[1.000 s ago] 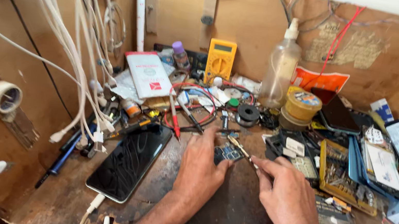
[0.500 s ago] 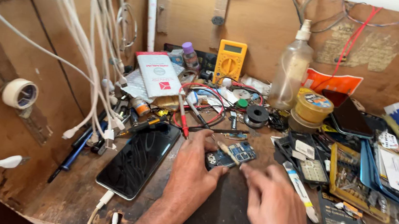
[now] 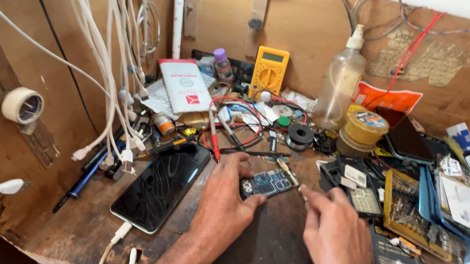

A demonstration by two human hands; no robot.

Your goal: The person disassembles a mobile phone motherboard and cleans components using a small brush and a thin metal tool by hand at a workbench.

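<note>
On the workbench [image 3: 266,259], the left hand [image 3: 223,207] pinches a circuit board [image 3: 267,184]; the right hand [image 3: 333,238] grips a tool [image 3: 289,174].

Looking down from head height, close over the cluttered bench [image 3: 266,259]. Facing the wooden back wall [image 3: 310,32]. Single view only.

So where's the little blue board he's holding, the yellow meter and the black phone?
Blue circuit board [image 3: 268,184], head view: middle of the board, beside the left hand's fingers.
Yellow multimeter [image 3: 269,71], head view: its front, near the dial.
Black phone [image 3: 163,184], head view: middle of its dark screen.
</note>
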